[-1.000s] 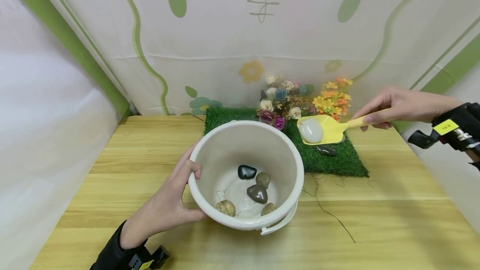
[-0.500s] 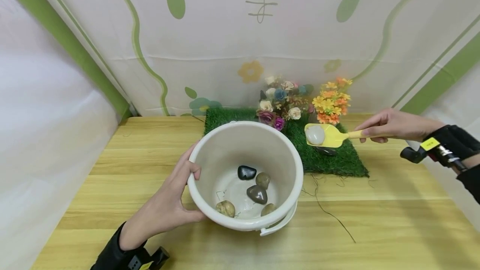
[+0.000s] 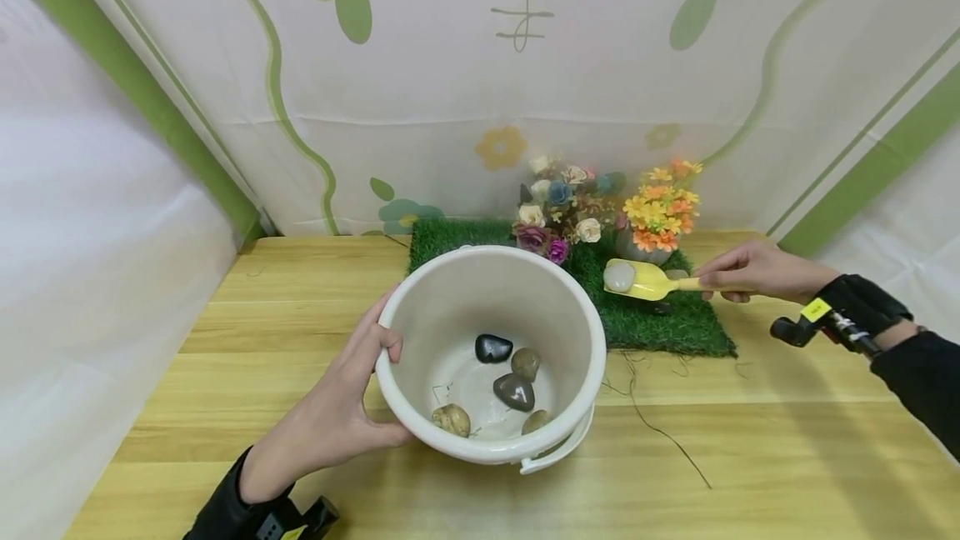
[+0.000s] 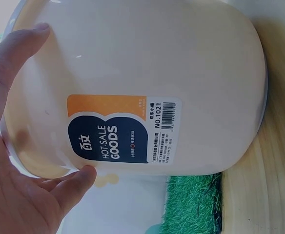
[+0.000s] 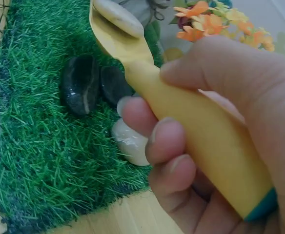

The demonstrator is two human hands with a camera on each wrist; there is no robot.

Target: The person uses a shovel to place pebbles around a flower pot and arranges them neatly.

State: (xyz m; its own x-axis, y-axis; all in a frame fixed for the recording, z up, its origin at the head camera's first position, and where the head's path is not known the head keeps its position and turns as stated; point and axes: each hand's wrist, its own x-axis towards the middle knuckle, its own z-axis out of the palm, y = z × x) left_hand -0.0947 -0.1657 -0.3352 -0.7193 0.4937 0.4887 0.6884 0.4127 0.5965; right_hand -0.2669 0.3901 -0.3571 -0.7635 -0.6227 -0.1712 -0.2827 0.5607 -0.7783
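Note:
My left hand [image 3: 337,398] grips the rim of a white bucket [image 3: 487,273], fingertips over the edge and thumb on the outer wall. Inside the bucket lie several stones, among them a black stone [image 3: 493,348] and a brown-grey stone [image 3: 514,391]. In my right hand [image 3: 757,271] is the handle of a small yellow shovel [image 3: 651,281], held above the artificial grass mat. A white stone [image 3: 619,277] rests on the shovel's blade. Beneath it, the right wrist view shows a dark stone [image 5: 80,84], a second dark stone [image 5: 115,84] and another white stone [image 5: 131,141] on the grass.
The green grass mat [image 3: 675,336] lies behind and right of the bucket on a wooden table [image 3: 780,440]. Mixed roses [image 3: 558,207] and a pot of orange-yellow flowers [image 3: 663,207] stand along its back. A patterned curtain [image 3: 420,65] hangs behind the table.
My right hand has come nearer and lower with the shovel, the white stone staying on its blade, which now looks more tilted. The left hand and bucket hold their place.

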